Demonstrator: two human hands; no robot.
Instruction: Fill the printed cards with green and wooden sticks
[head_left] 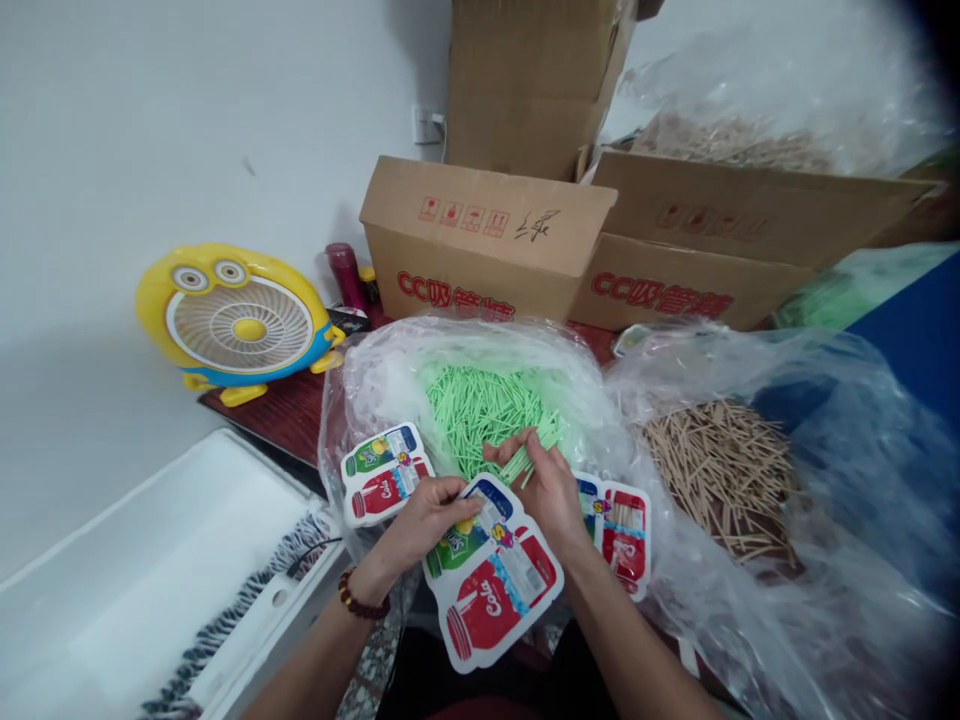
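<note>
My left hand [435, 512], with a beaded bracelet at the wrist, grips a printed candy card [491, 590] showing a green Sprite panel and a red Cola panel. Thin green candy sticks [517, 465] are pinched in my right hand [551, 485], just above that card's top edge. Behind both hands a heap of the same green sticks [480, 405] lies in an open clear plastic bag [382, 350]. A second candy card [382, 475] rests left of the heap. Partly behind my right forearm is another card [626, 535], with brown sticks showing in its window.
Brown sticks [720, 470] lie in a clear bag on the right. Cardboard boxes [480, 240] stand at the back. A yellow character-shaped fan [247, 325] is on the table [277, 415] at left, beside a dark red bottle [343, 272]. A white bin [187, 520] stands lower left.
</note>
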